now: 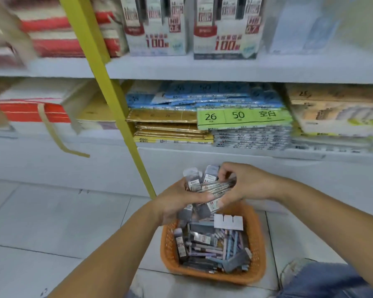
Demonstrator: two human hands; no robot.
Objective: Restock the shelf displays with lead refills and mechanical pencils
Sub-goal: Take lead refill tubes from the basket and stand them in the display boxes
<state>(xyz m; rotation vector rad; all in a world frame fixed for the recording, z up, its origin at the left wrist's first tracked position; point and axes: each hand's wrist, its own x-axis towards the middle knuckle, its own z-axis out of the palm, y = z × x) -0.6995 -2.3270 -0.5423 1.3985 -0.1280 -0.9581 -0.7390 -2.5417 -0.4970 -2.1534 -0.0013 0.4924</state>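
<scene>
At the far left we see red-and-white boxes (30,112) on both shelf levels, too blurred to read, and a tan strip (52,132) hanging from the lower ones past the shelf lip. Below, the tiled floor (52,222) lies open from the left frame edge to the basket, the widest free room in view. A yellow post (108,93) slants from the top edge down to the floor, ending just left of the hands. Right of it, on the upper shelf (224,69), stand two display boxes (157,26), side by side at the front edge, their tops cut off by the frame. On the lower level gold packs (166,123) and a green-labelled pack (243,117) lie stacked flush with the lip. Low in the middle, our left hand (177,201) curls around a bundle of refills (205,186), thumb across the front. The right hand (246,183) pinches the same bundle from the top with bent fingers. The bundle sits above the basket's far edge, in front of the shelf's white base panel. We cannot count the packs, since fingers cover much of them. The orange basket (257,239) rests on the floor beneath the hands, holding more refills, pencils (230,239) and a white card (228,222) in a jumble. Its far rim is hidden by the hands. At the lower right corner a denim knee (323,280) crowds the basket's right side.
</scene>
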